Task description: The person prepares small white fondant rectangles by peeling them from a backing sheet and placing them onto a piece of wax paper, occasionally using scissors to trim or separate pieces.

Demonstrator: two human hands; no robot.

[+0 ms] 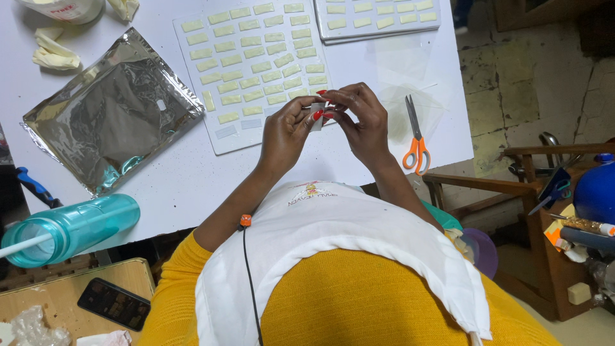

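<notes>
My left hand (289, 133) and my right hand (360, 119) meet above the white table (186, 176), fingertips pinched together on a small pale rectangular strip (317, 119). Just beyond my hands lies a white sheet (221, 138) covered with rows of several small yellowish strips. A second such sheet (377, 18) lies at the far edge. Orange-handled scissors (415, 141) rest on a clear plastic film (410, 106), just right of my right hand.
A crumpled silver foil pouch (112, 112) lies at left. A teal bottle (70, 229) lies on its side at the near left edge. A dark phone (114, 303) sits on a wooden surface below. Wooden furniture with tools and a blue object (596, 192) stands at right.
</notes>
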